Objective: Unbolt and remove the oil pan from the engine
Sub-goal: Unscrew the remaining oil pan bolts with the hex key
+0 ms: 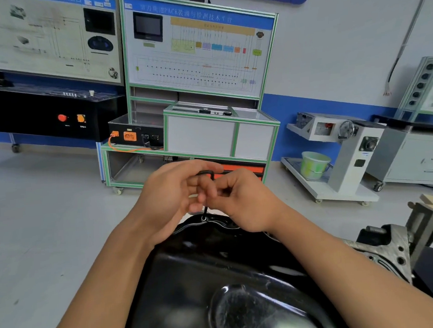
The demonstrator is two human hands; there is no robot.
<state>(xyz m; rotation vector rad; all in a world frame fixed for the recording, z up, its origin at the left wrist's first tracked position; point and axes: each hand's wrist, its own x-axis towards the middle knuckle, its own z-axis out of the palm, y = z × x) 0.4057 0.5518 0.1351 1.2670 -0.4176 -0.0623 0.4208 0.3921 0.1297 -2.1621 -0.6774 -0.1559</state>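
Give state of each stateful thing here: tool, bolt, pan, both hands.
Oil pan: on engine, not lifted.
Bolt: seated in pan's far flange.
Hex key: upright, tip in bolt head.
Left hand: holds key's top bend.
Right hand: pinches key's shaft.

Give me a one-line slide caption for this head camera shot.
Over the oil pan, the left hand and right hand hold a hex key seated in a far-rim bolt.

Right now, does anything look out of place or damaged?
Nothing at the work: the hex key stands upright in a bolt at the far rim of the oil pan. Only a wall cable hangs loose with bare ends.
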